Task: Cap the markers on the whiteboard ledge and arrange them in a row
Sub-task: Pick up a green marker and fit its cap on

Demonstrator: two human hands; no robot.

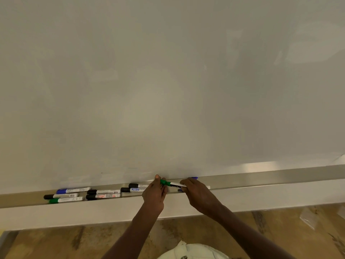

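Note:
A green marker (173, 183) is held just above the metal whiteboard ledge (261, 179). My left hand (155, 192) pinches its green cap end (164, 182). My right hand (196, 193) grips the barrel from the other side. Several capped markers lie on the ledge to the left: a blue one (73, 190), black ones (60, 196) (103, 191) (103, 196) (133, 189) (139, 185) and a green one (66, 200). A blue cap or marker end (194, 178) peeks out behind my right hand, mostly hidden.
The blank whiteboard (168, 81) fills the upper view. The ledge runs on to the right past my hands, bare metal there. Below it is a pale wall strip and a wood-patterned floor (280, 230).

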